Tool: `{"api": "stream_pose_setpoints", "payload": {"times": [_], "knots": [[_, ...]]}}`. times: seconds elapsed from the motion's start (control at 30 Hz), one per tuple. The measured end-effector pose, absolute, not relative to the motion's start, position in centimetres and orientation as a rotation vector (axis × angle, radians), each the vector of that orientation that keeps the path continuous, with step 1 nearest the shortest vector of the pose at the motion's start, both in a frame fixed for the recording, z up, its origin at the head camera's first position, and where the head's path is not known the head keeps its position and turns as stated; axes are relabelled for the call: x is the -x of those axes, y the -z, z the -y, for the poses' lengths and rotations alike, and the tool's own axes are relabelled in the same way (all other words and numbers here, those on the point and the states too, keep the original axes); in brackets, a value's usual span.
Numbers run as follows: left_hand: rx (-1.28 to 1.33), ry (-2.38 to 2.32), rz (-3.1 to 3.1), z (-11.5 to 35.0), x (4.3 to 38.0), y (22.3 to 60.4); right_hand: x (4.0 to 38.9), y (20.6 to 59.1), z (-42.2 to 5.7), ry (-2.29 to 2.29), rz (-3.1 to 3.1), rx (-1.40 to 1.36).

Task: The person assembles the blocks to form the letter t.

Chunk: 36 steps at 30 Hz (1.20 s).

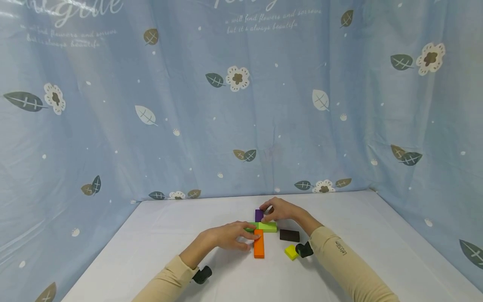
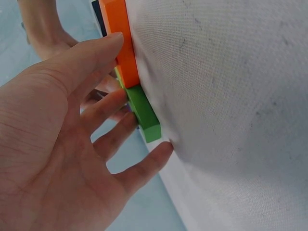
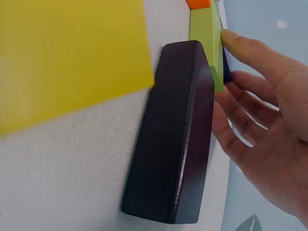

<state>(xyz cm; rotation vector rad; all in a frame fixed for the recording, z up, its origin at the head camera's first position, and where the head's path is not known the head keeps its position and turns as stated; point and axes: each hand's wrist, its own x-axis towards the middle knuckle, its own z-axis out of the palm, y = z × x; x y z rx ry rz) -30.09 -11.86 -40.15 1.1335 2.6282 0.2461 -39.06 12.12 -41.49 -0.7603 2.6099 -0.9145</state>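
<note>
An orange block (image 1: 259, 245) lies lengthwise, its far end against a green block (image 2: 143, 115) and a light green block (image 1: 268, 227) that sit end to end. Beyond them is a purple block (image 1: 258, 215). My left hand (image 1: 233, 235) has its thumb on the orange block and its index and middle fingers at the green block, the fingers spread. My right hand (image 1: 281, 209) reaches over the light green block. Its thumb rests near that block's far edge, and a fingertip touches the purple block, which is mostly hidden in the right wrist view (image 3: 227, 67).
A dark brown block (image 1: 289, 235) lies right of the light green one. Nearer me is a yellow block (image 1: 290, 252), close to the black camera on my right wrist (image 1: 304, 250). The white table (image 1: 151, 243) ends at a blue patterned curtain (image 1: 181, 159).
</note>
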Motion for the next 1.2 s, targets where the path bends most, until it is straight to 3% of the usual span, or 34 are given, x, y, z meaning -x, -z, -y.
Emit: {"api": "stream_pose_setpoints", "payload": {"times": [1.2], "knots": [[-1.090, -0.271, -2.631, 11.9, 30.0, 40.3, 38.0, 40.6, -12.0, 0.824, -2.678, 0.772]]}}
